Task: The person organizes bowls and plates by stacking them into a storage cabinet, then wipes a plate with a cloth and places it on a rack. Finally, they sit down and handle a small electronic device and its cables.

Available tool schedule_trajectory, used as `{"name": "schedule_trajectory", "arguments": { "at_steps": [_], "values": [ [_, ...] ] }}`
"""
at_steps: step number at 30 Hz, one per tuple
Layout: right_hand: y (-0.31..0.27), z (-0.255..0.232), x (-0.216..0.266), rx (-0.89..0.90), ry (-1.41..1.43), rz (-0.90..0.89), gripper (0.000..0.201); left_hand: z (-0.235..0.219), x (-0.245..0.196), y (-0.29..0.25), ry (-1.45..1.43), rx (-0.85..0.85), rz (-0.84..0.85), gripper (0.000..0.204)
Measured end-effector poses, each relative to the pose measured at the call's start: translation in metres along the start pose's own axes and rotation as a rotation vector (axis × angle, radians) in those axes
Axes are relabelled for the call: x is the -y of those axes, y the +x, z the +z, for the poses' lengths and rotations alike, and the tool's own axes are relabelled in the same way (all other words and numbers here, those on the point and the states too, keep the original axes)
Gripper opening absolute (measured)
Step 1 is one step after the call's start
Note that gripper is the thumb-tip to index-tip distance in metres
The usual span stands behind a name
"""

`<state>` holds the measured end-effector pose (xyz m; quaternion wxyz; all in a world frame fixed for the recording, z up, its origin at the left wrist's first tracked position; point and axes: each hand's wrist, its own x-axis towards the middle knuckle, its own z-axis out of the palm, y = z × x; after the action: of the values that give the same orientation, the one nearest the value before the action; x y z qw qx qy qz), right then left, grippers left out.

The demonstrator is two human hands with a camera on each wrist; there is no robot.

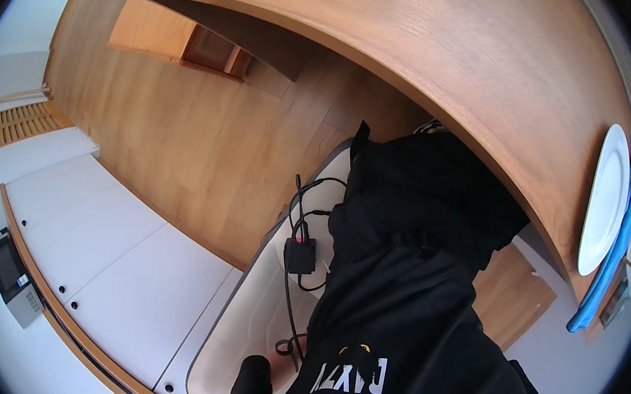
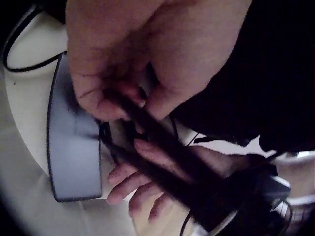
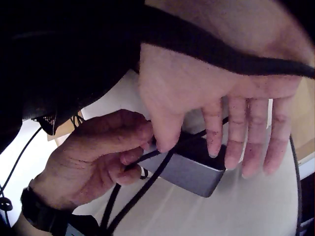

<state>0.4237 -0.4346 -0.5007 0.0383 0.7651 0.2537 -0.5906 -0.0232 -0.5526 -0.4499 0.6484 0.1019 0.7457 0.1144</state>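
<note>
My left hand (image 2: 157,54) pinches a black cord (image 3: 142,194) between thumb and fingertips; two lengths run from the pinch. Opposite it, my right hand (image 3: 221,83) has its fingers straight and spread, its thumb tip right at the cord beside the left fingertips. Behind both hands lies a grey box (image 3: 192,172) with rounded edges, on a pale seat (image 3: 246,206). In the left wrist view the grey box (image 2: 74,147) is at the left. Both hands are hidden in the head view, where black clothing (image 1: 413,263) fills the middle.
A small black box (image 1: 301,255) with black cables lies on the pale seat (image 1: 231,342). A wooden table (image 1: 498,42) curves overhead at right, bearing a white plate (image 1: 604,199) and blue cloth (image 1: 610,263). White cabinets (image 1: 116,254) and a microwave (image 1: 13,275) stand at left.
</note>
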Motion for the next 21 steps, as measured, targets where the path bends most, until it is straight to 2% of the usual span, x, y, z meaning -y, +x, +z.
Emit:
{"name": "schedule_trajectory", "arguments": {
  "at_steps": [13, 21],
  "values": [
    [0.007, 0.021, -0.022, -0.029, -0.059, -0.052, 0.030, -0.037, -0.020, 0.003, 0.107, -0.067, 0.025, 0.079],
    [-0.008, 0.058, -0.051, -0.158, -0.203, -0.151, 0.032, -0.060, -0.058, 0.014, 0.254, -0.060, 0.056, 0.076]
  ]
}}
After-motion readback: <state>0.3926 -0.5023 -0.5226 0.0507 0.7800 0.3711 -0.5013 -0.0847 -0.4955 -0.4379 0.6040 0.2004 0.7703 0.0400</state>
